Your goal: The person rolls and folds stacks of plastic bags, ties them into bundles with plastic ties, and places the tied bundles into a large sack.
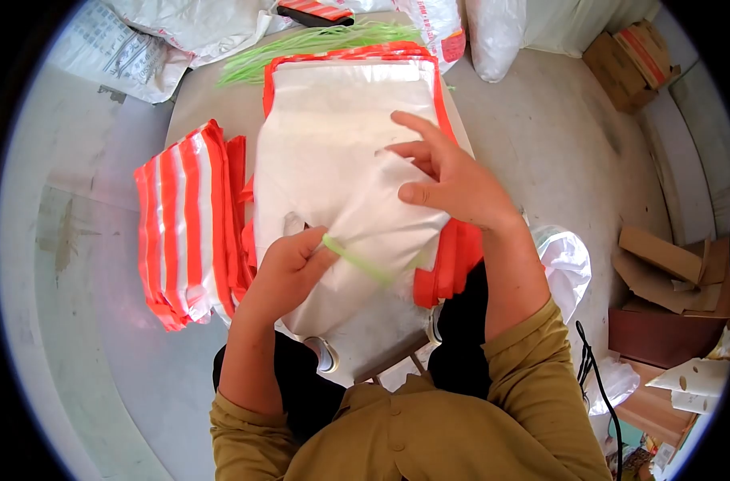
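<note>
A stack of white bags with red edges [341, 120] lies on the table in front of me. My left hand [289, 268] is closed at the lower left of the stack, pinching one end of a green strip [357, 263] against a white sheet. The strip slants down to the right across the sheet, its far end blurred. Over the right part of the stack is my right hand [453, 180], its fingers spread apart above a raised fold of the sheet. Red-and-white striped folded bags [184, 228] lie to the left.
Light green strips [317, 46] lie behind the stack, near a dark tray [317, 14]. White sacks [124, 48] stand at the back left. Cardboard boxes [631, 64] sit at the far right, with an opened carton [673, 268] nearer. A black cable [596, 377] hangs at lower right.
</note>
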Demonstrator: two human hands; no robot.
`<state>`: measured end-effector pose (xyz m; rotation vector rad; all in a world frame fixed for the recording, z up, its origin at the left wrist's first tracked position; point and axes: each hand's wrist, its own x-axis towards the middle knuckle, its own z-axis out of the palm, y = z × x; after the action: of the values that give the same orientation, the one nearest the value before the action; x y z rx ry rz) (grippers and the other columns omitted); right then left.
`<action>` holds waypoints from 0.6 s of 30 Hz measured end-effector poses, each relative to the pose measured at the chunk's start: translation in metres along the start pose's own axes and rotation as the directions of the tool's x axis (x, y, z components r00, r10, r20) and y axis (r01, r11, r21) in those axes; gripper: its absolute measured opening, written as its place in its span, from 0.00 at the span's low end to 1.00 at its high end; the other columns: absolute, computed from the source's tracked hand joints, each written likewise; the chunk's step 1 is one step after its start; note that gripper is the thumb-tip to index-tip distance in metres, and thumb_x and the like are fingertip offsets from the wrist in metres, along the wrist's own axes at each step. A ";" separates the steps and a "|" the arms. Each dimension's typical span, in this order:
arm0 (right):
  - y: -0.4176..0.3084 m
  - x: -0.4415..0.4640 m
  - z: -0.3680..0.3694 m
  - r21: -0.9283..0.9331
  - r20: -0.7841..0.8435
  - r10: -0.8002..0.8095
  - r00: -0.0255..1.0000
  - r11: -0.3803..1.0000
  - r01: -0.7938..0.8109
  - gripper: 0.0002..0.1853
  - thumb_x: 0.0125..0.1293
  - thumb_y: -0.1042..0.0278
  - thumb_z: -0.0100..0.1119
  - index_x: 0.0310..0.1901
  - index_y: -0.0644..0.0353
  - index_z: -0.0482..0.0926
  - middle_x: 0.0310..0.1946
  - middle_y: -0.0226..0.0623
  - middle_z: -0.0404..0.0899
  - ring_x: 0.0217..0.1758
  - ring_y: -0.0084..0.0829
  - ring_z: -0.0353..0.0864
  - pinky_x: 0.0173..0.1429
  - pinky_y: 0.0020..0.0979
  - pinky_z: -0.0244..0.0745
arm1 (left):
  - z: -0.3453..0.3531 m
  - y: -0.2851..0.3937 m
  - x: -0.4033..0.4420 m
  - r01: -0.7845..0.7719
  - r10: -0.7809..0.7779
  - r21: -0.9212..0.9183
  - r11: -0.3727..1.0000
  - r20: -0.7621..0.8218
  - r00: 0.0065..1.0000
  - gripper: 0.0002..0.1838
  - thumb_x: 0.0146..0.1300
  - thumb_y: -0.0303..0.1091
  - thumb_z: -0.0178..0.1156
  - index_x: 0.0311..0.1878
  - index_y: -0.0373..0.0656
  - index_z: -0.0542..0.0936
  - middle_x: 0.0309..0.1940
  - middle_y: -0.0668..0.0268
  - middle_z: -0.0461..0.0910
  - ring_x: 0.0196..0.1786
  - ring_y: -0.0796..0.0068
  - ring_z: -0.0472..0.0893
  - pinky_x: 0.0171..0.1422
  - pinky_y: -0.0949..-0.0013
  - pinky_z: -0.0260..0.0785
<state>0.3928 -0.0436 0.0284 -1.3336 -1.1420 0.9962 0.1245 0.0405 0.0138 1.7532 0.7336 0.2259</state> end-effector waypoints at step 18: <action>0.008 0.006 -0.019 0.087 -0.161 0.071 0.984 0.995 -0.057 0.20 0.72 0.61 0.60 0.60 0.61 0.74 0.46 0.35 0.81 0.45 0.23 0.79 0.48 0.26 0.75 | -0.014 -0.003 -0.004 0.091 -0.072 -0.076 0.993 0.224 0.972 0.22 0.64 0.26 0.65 0.61 0.35 0.79 0.47 0.64 0.84 0.50 0.76 0.80 0.58 0.69 0.72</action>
<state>0.4137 -0.0416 0.0224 -1.3671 -0.9301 0.9501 0.1131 0.0494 0.0169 1.6314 0.6234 0.0055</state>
